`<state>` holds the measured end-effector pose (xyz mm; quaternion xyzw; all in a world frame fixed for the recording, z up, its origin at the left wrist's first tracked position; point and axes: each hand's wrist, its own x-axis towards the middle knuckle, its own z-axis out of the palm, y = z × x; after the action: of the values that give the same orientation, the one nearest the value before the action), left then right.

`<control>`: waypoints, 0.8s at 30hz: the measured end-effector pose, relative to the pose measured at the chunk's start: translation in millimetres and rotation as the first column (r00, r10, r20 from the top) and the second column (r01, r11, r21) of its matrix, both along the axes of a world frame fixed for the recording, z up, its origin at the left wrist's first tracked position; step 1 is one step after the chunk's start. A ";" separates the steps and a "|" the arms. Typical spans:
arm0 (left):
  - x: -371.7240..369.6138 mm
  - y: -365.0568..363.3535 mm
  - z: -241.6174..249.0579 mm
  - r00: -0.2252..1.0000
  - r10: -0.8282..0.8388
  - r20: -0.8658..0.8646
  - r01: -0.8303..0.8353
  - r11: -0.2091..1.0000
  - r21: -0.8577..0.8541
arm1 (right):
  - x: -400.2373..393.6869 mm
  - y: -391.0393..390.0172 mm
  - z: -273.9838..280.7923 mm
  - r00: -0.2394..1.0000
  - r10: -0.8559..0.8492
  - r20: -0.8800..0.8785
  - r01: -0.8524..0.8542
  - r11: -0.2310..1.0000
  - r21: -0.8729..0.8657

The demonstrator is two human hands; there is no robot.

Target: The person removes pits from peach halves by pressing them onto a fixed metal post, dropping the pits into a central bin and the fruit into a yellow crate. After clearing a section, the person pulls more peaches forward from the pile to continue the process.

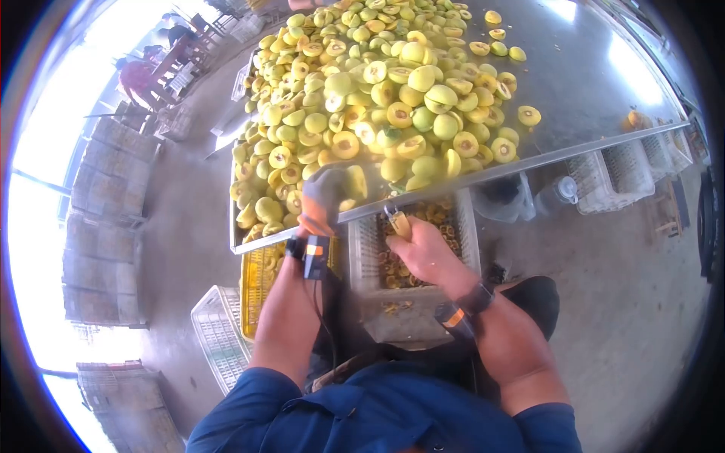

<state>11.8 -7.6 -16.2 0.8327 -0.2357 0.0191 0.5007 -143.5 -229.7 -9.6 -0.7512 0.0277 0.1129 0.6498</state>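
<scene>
My left hand [325, 195], in a grey and orange glove, is at the near edge of the metal table. Its fingers are closed on a yellow-green peach half [356, 183]. My right hand [429, 253], bare, grips the light wooden handle of a small pitting tool [398, 220]. The tool's metal end points up toward the table rim, to the right of the peach half and apart from it. A large heap of halved peaches [400, 113] lies just beyond my hands, many with pits or brown hollows showing.
Below my hands stands a pale crate [470, 241] with brownish pits and scraps. A yellow crate [260, 291] and a white basket [215, 325] are at left. The table's raised rim [529, 164] crosses in front. White crates [612, 177] stand at right; people [140, 79] work far left.
</scene>
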 end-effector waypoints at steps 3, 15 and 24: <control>-41.2 -6.6 28.7 0.957 0.031 0.288 -0.059 0.994 0.090 | -1.6 0.5 12.0 0.998 0.028 0.048 -0.031 0.998 0.057; -85.3 -38.0 34.5 0.977 -0.037 0.210 -0.014 0.971 0.240 | -10.0 0.5 17.0 0.995 0.051 0.083 -0.054 0.998 0.029; -77.9 -32.7 10.4 0.945 0.043 0.325 -0.063 0.997 0.052 | -10.5 -2.3 16.1 0.996 0.029 0.080 -0.016 0.986 -0.163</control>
<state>-66.1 -40.3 -5.9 0.8394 -0.2924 0.1616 0.4288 -154.0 -232.0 6.5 -0.8059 0.0018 0.0868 0.5856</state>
